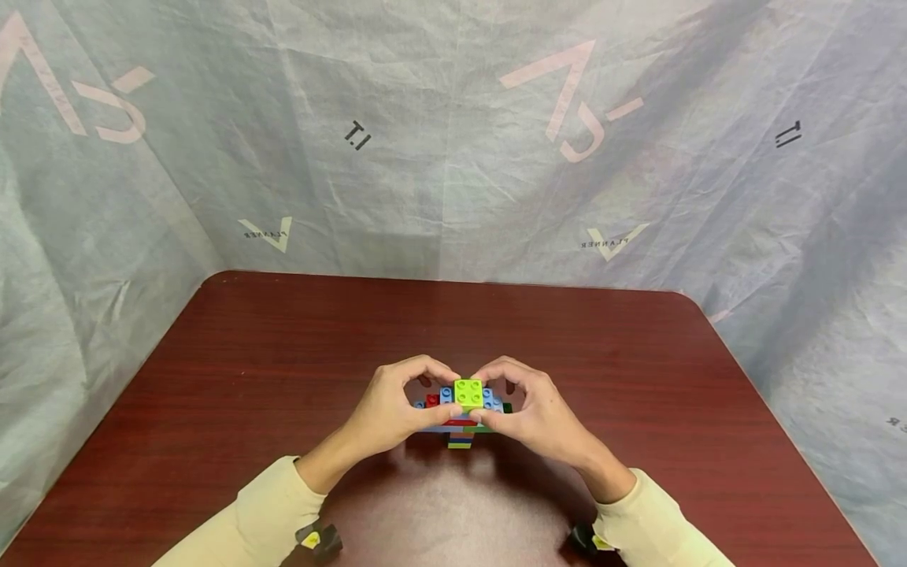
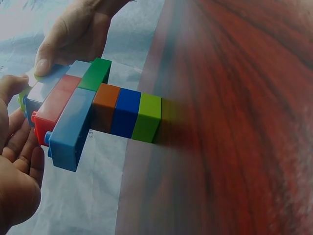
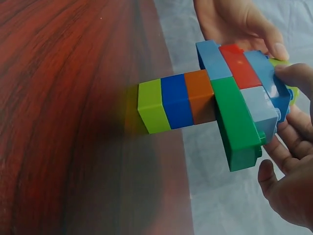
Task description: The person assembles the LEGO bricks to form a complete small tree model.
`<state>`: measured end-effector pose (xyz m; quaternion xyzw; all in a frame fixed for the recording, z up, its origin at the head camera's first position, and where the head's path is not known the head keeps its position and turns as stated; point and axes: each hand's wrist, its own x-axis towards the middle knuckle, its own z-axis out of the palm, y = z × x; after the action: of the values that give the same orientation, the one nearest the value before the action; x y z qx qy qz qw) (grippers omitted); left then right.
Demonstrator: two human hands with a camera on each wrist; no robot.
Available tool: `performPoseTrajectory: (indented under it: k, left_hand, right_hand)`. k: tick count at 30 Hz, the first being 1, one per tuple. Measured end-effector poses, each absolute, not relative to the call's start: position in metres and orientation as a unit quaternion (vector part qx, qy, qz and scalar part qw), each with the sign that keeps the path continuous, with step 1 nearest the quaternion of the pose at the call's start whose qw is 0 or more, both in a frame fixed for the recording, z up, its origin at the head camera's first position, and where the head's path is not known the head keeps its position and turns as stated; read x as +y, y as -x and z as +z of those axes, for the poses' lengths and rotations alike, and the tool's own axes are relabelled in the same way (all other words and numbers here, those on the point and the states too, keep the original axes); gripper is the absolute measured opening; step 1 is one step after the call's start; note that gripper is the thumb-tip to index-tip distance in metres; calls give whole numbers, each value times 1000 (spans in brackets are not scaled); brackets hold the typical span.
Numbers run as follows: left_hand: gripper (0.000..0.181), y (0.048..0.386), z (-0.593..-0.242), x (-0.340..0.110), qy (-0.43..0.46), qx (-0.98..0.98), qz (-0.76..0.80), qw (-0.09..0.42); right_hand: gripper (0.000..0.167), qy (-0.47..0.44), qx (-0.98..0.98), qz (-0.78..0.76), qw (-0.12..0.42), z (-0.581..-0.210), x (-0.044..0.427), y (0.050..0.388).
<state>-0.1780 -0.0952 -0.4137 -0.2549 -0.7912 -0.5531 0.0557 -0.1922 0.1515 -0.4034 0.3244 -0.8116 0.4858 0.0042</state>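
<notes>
A lime green toy brick [image 1: 468,395] with studs up tops a stepped tower of building bricks. My left hand [image 1: 390,405] pinches its left side between thumb and index finger. My right hand [image 1: 544,411] pinches the right side the same way. Below it, the left wrist view shows a light blue layer, a red brick [image 2: 57,100] beside a pale blue one, then a blue brick [image 2: 72,128] beside a green brick [image 3: 238,122]. A narrow column of orange [image 3: 199,95], dark blue [image 3: 176,102] and lime [image 3: 151,106] bricks stands under these, upright on the table.
The dark red wood-grain table [image 1: 319,331] has rounded far corners. Grey printed sheeting [image 1: 439,157] hangs behind it and on both sides. Dark straps with yellow marks [image 1: 312,539] sit near both sleeve cuffs.
</notes>
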Motion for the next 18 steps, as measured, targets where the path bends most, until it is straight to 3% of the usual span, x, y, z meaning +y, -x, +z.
performPoseTrajectory:
  k: [18]
  left_hand:
    - [39,173,-419,-108,291,-818,-485,101]
  right_hand:
    - [36,-316,-804,504,22,-414,166,184]
